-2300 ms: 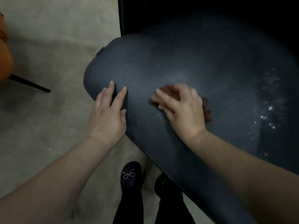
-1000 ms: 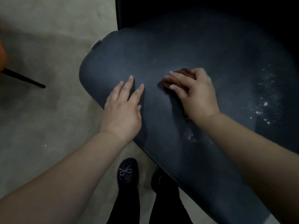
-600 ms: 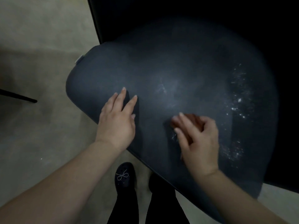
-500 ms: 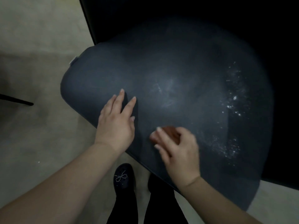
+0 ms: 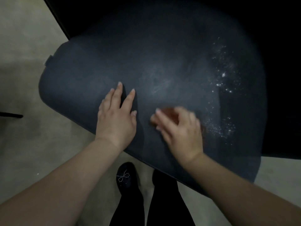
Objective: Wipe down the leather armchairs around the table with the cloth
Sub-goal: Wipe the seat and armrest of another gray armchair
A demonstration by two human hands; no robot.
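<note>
A dark blue leather armchair seat (image 5: 146,59) fills most of the view below me. My left hand (image 5: 116,118) rests flat on the seat near its front edge, fingers straight. Just to its right, my right hand (image 5: 177,129) presses a small reddish-brown cloth (image 5: 169,112) against the seat; the hand is blurred and the cloth is mostly hidden under it. White dust specks (image 5: 223,82) are scattered over the right part of the seat, and faint smears (image 5: 159,82) mark its middle.
The chair's black backrest (image 5: 146,12) rises at the top. Beige floor (image 5: 24,144) lies to the left and below. A thin black leg of another chair (image 5: 11,115) shows at the left edge. My feet in black shoes (image 5: 126,176) stand against the seat's front.
My right hand has slid the cloth from the seat's middle down toward the front edge and now a little to the right. My left hand stays flat in place.
</note>
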